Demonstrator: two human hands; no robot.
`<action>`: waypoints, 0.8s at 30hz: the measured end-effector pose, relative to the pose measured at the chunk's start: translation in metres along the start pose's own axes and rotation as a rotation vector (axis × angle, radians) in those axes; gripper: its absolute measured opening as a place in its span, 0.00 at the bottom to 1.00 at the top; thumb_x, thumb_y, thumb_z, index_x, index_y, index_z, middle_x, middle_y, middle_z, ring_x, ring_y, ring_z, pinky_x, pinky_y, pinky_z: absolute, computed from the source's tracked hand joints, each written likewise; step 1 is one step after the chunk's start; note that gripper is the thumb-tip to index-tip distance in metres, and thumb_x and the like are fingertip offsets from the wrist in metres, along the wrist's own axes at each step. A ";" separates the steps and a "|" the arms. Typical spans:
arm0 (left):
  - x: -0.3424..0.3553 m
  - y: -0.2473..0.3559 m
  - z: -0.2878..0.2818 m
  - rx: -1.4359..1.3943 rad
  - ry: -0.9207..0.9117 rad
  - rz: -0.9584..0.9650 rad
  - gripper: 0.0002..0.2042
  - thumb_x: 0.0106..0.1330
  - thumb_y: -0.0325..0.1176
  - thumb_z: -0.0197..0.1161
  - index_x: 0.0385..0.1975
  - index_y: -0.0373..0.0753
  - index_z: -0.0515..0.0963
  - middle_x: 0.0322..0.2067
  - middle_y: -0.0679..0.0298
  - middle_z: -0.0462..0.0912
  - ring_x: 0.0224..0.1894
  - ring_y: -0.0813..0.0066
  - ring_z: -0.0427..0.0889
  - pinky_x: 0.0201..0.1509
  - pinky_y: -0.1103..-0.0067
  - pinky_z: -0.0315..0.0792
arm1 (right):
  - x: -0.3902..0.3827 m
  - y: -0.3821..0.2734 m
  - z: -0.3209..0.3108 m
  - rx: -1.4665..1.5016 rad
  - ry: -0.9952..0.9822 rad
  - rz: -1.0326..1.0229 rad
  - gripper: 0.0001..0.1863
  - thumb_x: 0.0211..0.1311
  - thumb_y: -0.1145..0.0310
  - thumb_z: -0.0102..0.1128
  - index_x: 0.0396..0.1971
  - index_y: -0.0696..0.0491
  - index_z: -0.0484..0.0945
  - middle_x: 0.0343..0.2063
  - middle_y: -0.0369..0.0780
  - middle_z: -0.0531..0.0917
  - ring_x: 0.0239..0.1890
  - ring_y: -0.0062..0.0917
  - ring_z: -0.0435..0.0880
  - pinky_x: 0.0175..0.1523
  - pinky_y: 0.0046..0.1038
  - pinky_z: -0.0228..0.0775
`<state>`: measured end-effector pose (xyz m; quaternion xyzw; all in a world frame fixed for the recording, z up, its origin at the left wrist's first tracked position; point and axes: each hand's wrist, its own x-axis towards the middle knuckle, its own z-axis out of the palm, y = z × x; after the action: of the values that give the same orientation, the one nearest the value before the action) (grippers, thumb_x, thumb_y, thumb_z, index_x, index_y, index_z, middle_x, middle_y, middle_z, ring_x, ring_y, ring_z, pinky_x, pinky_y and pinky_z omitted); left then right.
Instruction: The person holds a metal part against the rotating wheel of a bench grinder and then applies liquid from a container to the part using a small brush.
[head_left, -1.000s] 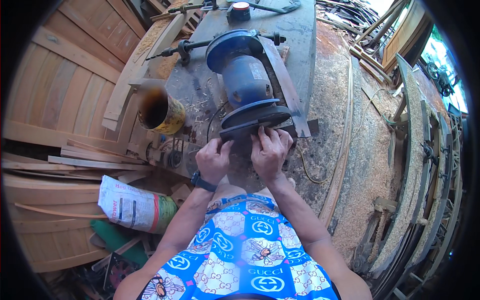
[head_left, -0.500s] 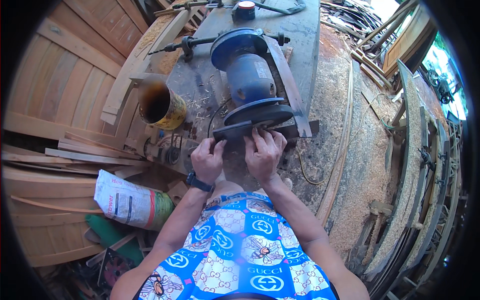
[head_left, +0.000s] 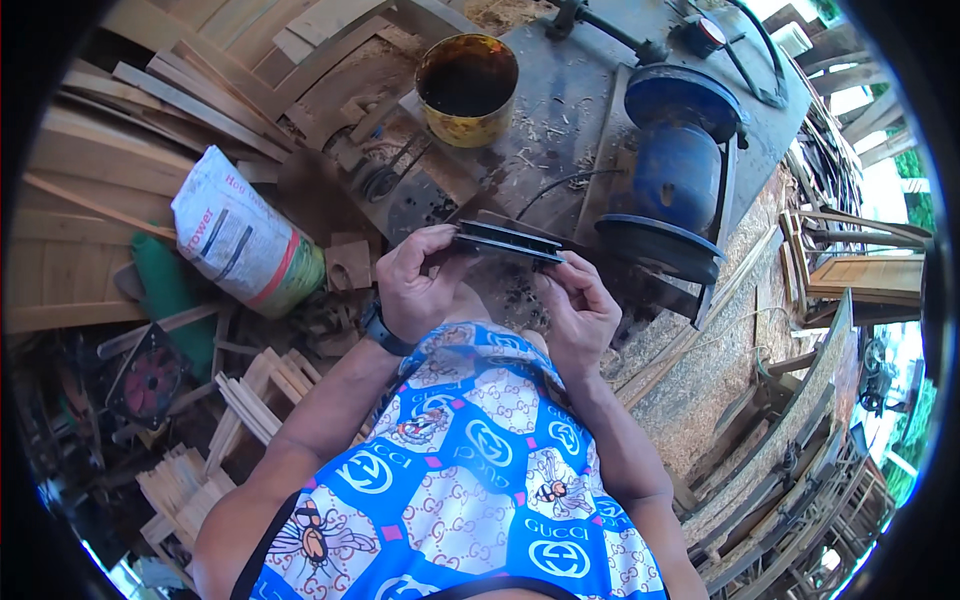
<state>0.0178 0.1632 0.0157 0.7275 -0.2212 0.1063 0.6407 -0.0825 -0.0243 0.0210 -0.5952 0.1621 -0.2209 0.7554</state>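
Note:
A dark, flat metal blade (head_left: 510, 241) with a pale, shiny long edge is held level in front of my body. My left hand (head_left: 420, 285), with a dark watch on its wrist, pinches one end. At the other end, the fingertips of my right hand (head_left: 582, 315) are closed on it. To the right and beyond stands a blue bench grinder (head_left: 680, 170). Its near dark wheel (head_left: 660, 250) is apart from the blade. A dark metal bar runs along the grinder's right side.
A yellow, stained can (head_left: 468, 135) stands on the worktable (head_left: 560, 90) amid wood shavings. Left of me are a white and green sack (head_left: 245, 235), stacked boards and a green cloth-like thing (head_left: 175, 295). Sawdust and timber cover the floor at right.
Both hands have drawn the blade back from the grinder's near wheel and hold it closer to me. The view has swung left, so the grinder appears farther right.

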 end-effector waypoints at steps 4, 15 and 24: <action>0.007 -0.013 -0.031 0.001 0.035 -0.042 0.14 0.61 0.19 0.80 0.42 0.32 0.82 0.45 0.51 0.92 0.46 0.66 0.93 0.50 0.73 0.86 | 0.011 0.008 0.029 -0.043 -0.055 0.051 0.11 0.66 0.88 0.70 0.47 0.64 0.86 0.59 0.45 0.83 0.54 0.22 0.87 0.58 0.22 0.82; 0.069 -0.070 -0.111 -0.012 -0.184 -0.039 0.14 0.65 0.18 0.77 0.45 0.30 0.78 0.51 0.47 0.89 0.47 0.69 0.92 0.51 0.74 0.86 | 0.028 0.033 0.117 -0.089 0.026 0.043 0.12 0.64 0.89 0.70 0.47 0.64 0.87 0.59 0.45 0.84 0.58 0.24 0.86 0.62 0.24 0.80; 0.114 -0.089 -0.135 -0.009 -0.339 -0.001 0.13 0.63 0.16 0.75 0.44 0.30 0.78 0.50 0.47 0.89 0.48 0.68 0.92 0.52 0.74 0.86 | 0.040 0.041 0.152 -0.112 0.118 0.030 0.12 0.64 0.90 0.68 0.46 0.64 0.87 0.58 0.46 0.84 0.58 0.24 0.85 0.61 0.24 0.82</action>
<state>0.1760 0.2814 0.0082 0.7322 -0.3266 -0.0193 0.5974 0.0338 0.0883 0.0180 -0.6202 0.2271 -0.2348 0.7132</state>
